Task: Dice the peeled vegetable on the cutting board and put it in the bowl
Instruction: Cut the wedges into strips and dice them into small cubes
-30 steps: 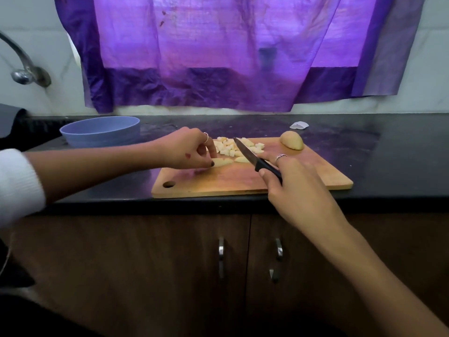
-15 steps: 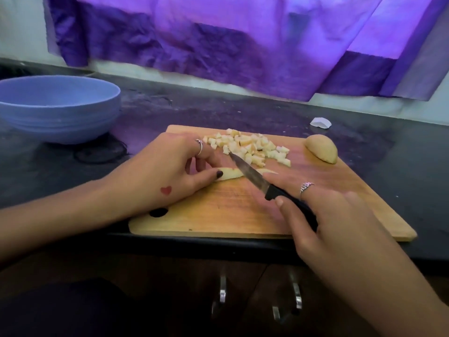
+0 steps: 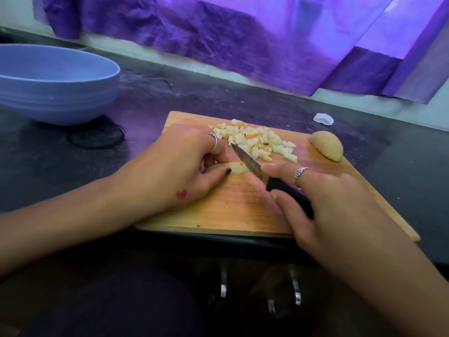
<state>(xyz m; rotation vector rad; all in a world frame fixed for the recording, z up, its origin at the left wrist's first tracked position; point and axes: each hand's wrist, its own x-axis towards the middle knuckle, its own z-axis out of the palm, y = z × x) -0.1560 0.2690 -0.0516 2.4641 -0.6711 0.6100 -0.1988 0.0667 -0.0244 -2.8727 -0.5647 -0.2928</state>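
Observation:
A wooden cutting board (image 3: 238,210) lies on the dark counter. My left hand (image 3: 179,166) pinches a pale peeled vegetable slice (image 3: 237,168) flat on the board, thumb and fingers curled over it. My right hand (image 3: 323,203) grips the black handle of a small knife (image 3: 247,164), whose blade rests across the slice's right end. A heap of diced pieces (image 3: 257,139) sits behind the blade. A peeled half vegetable (image 3: 326,145) lies cut side down at the board's far right. The blue bowl (image 3: 56,93) stands to the left, off the board.
A small white scrap (image 3: 323,118) lies on the counter behind the board. Purple cloth (image 3: 243,32) hangs on the back wall. Cabinet doors with metal handles (image 3: 295,290) are below the counter's front edge.
The view has come much closer and lower to the board. The knife blade has shifted left along the slice towards my left fingers. Both hands keep their holds.

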